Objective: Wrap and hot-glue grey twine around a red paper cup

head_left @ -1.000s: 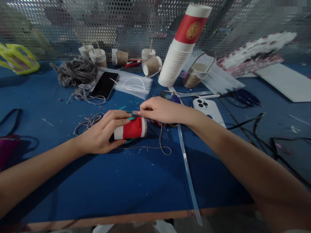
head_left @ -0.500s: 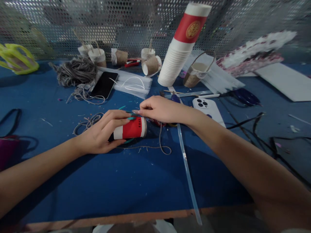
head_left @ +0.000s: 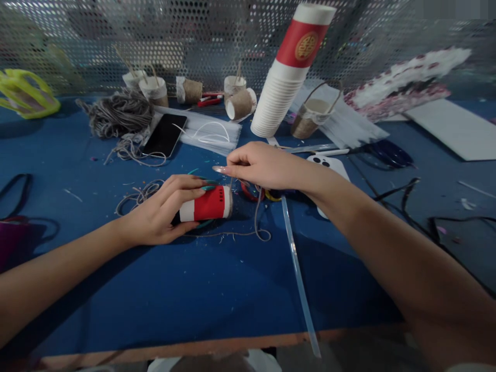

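A red and white paper cup lies on its side on the blue table. My left hand wraps around its left part, thumb below and fingers on top. Grey-brown string edges the cup's right end, and a strand rises from there toward my right hand. That hand is pinched closed on the string, just above and right of the cup. More string loops on the table right of the cup, and a loose coil rests behind my left wrist. Red and yellow scissor-like handles show partly beneath my right hand.
A tall stack of paper cups leans behind my hands. A clear glue stick reaches past the table's front edge. Grey yarn, a black phone, a white phone and several twine-wrapped cups stand or lie farther back.
My right hand has risen slightly and shifted right, away from the cup, and a short strand now shows between them. My left hand and the cup stay nearly in place.
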`<state>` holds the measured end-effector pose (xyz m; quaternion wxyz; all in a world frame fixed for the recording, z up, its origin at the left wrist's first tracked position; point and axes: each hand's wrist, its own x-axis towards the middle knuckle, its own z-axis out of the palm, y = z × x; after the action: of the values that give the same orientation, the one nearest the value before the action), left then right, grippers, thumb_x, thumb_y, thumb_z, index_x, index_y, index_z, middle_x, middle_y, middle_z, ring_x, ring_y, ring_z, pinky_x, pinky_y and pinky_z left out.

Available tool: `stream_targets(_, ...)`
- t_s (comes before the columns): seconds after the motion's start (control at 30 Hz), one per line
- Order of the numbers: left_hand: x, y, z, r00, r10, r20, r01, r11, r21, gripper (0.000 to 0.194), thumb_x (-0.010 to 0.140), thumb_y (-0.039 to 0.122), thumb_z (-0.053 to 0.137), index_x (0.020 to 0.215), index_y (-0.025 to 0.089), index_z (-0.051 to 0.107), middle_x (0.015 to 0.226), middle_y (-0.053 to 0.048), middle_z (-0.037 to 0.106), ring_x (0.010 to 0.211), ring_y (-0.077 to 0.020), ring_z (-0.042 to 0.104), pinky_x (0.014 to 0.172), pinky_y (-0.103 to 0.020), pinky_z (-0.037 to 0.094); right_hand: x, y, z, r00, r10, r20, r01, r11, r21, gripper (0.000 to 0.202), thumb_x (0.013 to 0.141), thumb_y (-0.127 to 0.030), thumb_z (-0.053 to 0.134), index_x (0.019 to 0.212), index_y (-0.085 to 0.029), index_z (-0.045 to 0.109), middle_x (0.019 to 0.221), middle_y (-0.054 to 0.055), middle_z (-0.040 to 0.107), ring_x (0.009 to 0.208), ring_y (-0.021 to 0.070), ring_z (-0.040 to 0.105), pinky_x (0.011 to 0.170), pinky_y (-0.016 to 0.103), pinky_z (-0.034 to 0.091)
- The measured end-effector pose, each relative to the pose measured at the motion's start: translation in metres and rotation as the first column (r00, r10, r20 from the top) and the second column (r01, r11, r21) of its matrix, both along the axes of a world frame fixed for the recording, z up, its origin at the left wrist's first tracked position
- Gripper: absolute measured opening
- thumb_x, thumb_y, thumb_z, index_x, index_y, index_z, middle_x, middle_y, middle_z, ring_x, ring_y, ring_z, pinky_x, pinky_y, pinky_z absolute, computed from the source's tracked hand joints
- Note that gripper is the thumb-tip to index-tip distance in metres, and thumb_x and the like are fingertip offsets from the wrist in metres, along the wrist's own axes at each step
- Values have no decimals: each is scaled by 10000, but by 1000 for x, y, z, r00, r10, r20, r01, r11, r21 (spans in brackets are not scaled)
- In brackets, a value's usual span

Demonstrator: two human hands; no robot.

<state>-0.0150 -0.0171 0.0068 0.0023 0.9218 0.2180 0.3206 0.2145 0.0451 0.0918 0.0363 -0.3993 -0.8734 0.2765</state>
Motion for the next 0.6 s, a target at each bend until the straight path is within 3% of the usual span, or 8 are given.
stream_targets(0.13, -1, 0, -1, 1000, -3, 6, 4, 1000, -9, 553, 848, 236, 637, 1322, 144, 368, 1208, -158, 531, 1197, -286, 517, 956, -480, 521, 0, 0, 0, 1000, -2, -24, 3, 1000, 10, 452, 925, -328, 528, 541, -184, 339, 467, -67, 322, 443, 58, 275, 510, 266, 247)
stream_targets(0.6, -1, -1, 0, 1000, 7, -7, -7, 1000, -22, 516, 860, 236, 627, 1302, 168, 370, 1217, -149, 526, 1197, -274, 516, 961, -467, 512, -8, 0, -22, 998, 7, -69, -6, 1000, 12, 428, 943, -313, 485, 552, -185, 364, 485, -68, 318, 470, 68, 274, 524, 271, 238)
